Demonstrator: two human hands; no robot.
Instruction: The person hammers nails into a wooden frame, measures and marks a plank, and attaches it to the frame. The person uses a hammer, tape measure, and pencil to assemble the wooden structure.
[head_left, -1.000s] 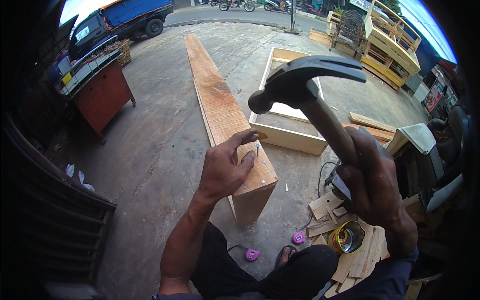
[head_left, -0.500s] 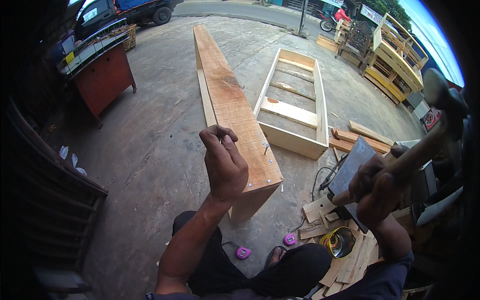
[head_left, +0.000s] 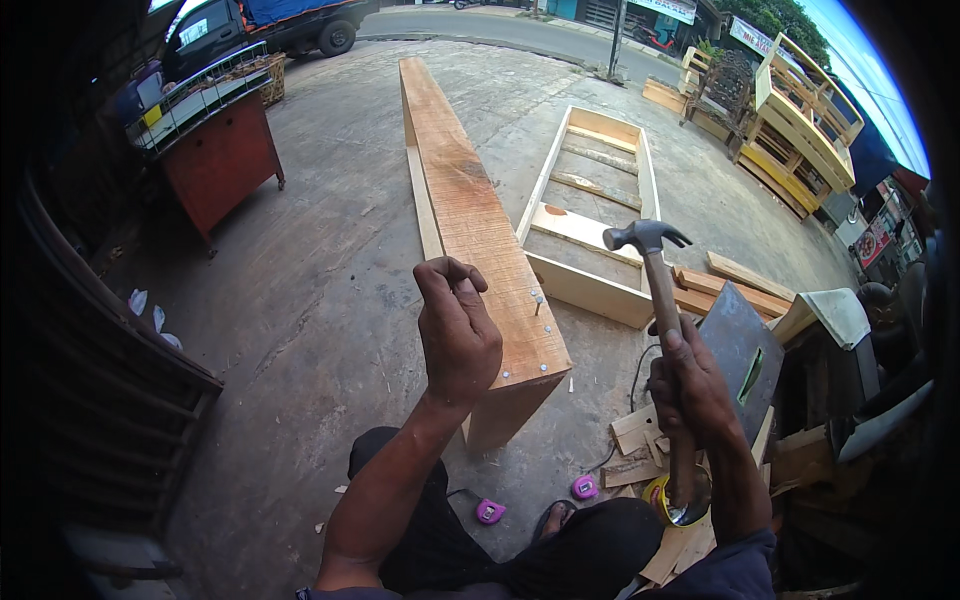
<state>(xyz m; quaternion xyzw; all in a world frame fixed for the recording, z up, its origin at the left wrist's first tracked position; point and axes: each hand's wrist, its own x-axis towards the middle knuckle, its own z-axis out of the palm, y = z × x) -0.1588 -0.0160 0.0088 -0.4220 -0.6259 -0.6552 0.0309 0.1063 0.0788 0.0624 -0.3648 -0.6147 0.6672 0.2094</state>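
Note:
My left hand (head_left: 458, 325) is closed in a fist above the left edge of a long wooden plank (head_left: 470, 215); whatever it may hold is hidden in the fingers. Near the plank's close end one nail (head_left: 538, 308) stands upright, partly sunk. Several nail heads lie close to the surface around it, such as the nail head (head_left: 543, 370) by the end edge. The plank forms the top of a tall, narrow wooden piece. To its right, my right hand (head_left: 690, 385) grips a claw hammer (head_left: 655, 270) by its wooden handle, head up and apart from the nails.
A rectangular slatted wooden frame (head_left: 590, 290) lies beyond the plank. A table saw (head_left: 745, 350) stands right, near a yellow tin (head_left: 657, 498) and wood scraps (head_left: 640, 430). Two pink tape measures, one a tape measure (head_left: 490, 511), rest by my feet. A red cart (head_left: 225, 165) stands left.
My right hand has brought the hammer from high at the right down and leftward, toward the plank. My left hand stays closed over the plank's edge. The motorcycle rider has left view.

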